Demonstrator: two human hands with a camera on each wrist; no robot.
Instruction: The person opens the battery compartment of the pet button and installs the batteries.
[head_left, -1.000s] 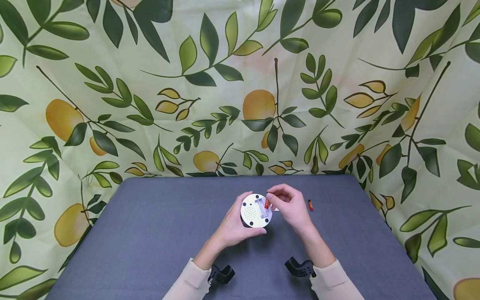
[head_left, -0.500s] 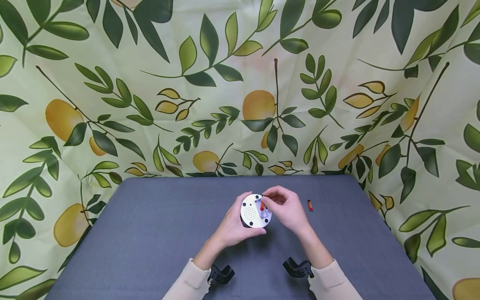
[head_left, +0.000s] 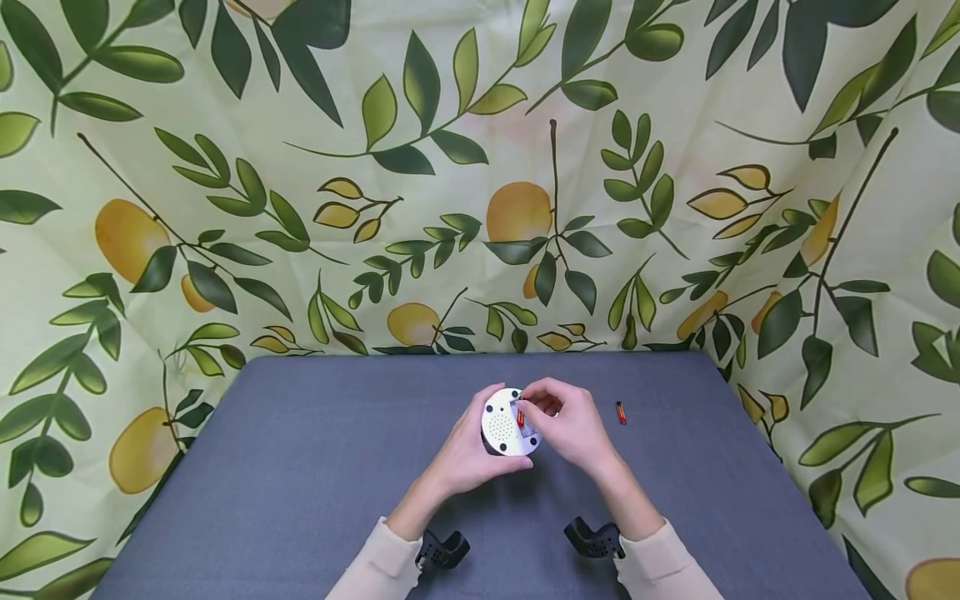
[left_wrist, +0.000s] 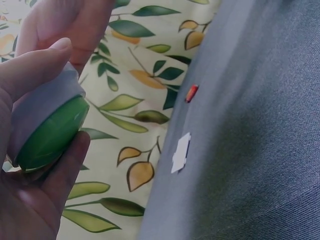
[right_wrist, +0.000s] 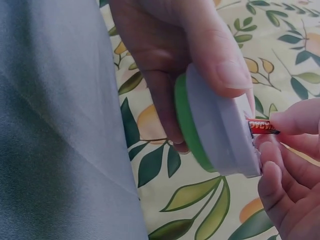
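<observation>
My left hand [head_left: 459,450] grips a round white device [head_left: 497,430] by its sides, with its underside facing up. That face has dark round feet, a patch of speaker holes and a battery compartment [head_left: 529,431]. The device's green lower part [left_wrist: 55,132] shows in the left wrist view. Thumb and fingers of my right hand [head_left: 576,422] pinch a red AAA-size battery [right_wrist: 263,126] by one end. Its other end is right at the compartment, partly hidden behind the device's edge in the right wrist view.
A second red battery [head_left: 621,412] lies on the grey cloth-covered table [head_left: 337,467], right of my right hand. The small white battery cover [left_wrist: 181,153] lies on the table in the left wrist view. A leaf-patterned cloth [head_left: 450,167] hangs behind.
My right hand has moved slightly left with the battery, bringing it from the compartment's right edge over the compartment. My left hand and the device have stayed in place.
</observation>
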